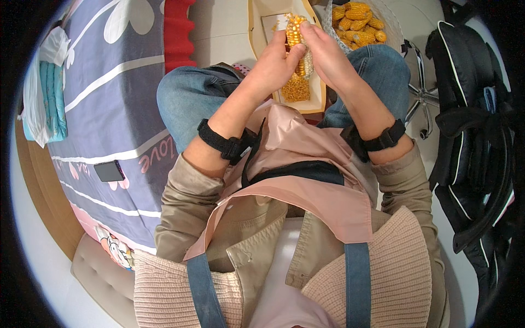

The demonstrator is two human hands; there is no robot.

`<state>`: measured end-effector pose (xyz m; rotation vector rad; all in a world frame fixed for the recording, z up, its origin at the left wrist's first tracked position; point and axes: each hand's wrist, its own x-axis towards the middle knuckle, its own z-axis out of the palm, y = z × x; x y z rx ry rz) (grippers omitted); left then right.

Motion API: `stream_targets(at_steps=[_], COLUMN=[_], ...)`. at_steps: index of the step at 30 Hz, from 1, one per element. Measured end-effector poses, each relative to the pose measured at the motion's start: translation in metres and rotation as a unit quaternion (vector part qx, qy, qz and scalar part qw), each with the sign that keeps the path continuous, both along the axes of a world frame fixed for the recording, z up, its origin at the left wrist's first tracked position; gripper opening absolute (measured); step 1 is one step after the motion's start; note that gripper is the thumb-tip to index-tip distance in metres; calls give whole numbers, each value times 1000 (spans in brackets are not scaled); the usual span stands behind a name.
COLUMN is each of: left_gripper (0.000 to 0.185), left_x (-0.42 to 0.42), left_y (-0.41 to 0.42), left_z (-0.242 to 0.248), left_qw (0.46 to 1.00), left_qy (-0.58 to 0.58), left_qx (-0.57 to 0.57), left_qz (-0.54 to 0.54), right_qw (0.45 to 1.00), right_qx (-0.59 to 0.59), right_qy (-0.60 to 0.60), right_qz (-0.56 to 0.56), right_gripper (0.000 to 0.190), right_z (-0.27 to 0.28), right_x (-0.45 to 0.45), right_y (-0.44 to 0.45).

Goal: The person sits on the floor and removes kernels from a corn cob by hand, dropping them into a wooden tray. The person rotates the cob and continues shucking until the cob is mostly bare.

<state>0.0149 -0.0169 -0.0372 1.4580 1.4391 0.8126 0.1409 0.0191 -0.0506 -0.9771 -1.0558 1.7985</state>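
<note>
An ear of dried yellow corn [294, 30] is held between my two hands, above an open cardboard box. My left hand [272, 63] grips it from the left, with the thumb laid across its middle. My right hand [329, 59] holds its right side, the thumb near the far end. Yellow kernels cover much of the ear, while a pale stripped stretch [307, 64] shows low on its right. Loose kernels [296, 90] lie in the near end of the box [319, 96], and a few more are scattered farther back. My hands hide part of the box's inside.
A pale bag [391, 28] holding several corn ears [361, 20] stands beyond my right knee. At left is a bed [123, 90] with a phone [109, 171] on its cover. A chair's wheeled base [422, 96] and black bags [463, 82] are at right.
</note>
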Motion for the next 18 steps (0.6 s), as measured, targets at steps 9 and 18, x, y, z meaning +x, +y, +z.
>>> stream_targets(at_steps=[9,18], left_gripper=[45,44], left_x=[3,2], left_y=[-1,-3], left_z=[9,6], left_qw=[1000,997], left_qy=[15,-16], left_qx=[-26,-69], left_qz=[2,13], right_qw=[989,987], right_qx=[64,77], right_qy=[-133,-136], right_qz=[30,25], right_gripper=[36,37], right_z=[-17,-14], right_x=[8,7], right_y=[3,-3])
